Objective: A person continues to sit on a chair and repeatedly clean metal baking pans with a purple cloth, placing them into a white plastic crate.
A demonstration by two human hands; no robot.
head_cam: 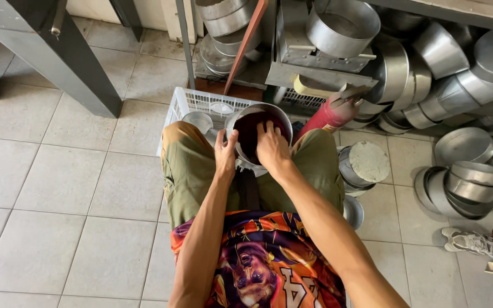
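Note:
I sit with a round metal cake tin [241,117] propped between my knees, over a white plastic crate [192,102]. My left hand [225,155] grips the tin's near left rim. My right hand [271,146] reaches inside the tin and presses a dark maroon cloth [252,128] against its inner wall. A smaller metal tin [198,121] lies inside the crate to the left.
Many round metal tins [463,74] are piled on a rack and on the tiled floor at right. A red gas cylinder [327,117] leans by my right knee. A lidded tin [366,162] stands beside it. Another person's shoe [470,242] shows at right. A grey table leg [75,63] stands at left.

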